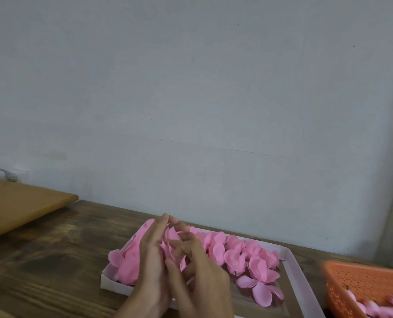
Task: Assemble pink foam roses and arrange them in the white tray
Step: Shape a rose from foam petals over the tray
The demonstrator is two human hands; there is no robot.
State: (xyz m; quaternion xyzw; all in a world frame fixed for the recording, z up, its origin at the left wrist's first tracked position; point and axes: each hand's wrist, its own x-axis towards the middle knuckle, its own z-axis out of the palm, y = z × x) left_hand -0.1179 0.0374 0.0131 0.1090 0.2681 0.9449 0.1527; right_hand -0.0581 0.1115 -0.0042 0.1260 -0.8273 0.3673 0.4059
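A white tray [293, 269] lies on the dark wooden table, holding several pink foam petals and roses [253, 255]. My left hand [153, 255] and my right hand [202, 267] meet over the tray's left half, fingers pressed around a pink foam rose [173, 245] held between them. The left fingers stretch forward along the petals; the right fingers curl against them. Most of the held rose is hidden by the hands.
An orange perforated basket [365, 283] with pink foam pieces sits at the right edge. A lighter wooden board [19, 203] rests at the far left, with a white plug [11, 176] on the grey wall behind. Dark tabletop [53, 255] spreads left of the tray.
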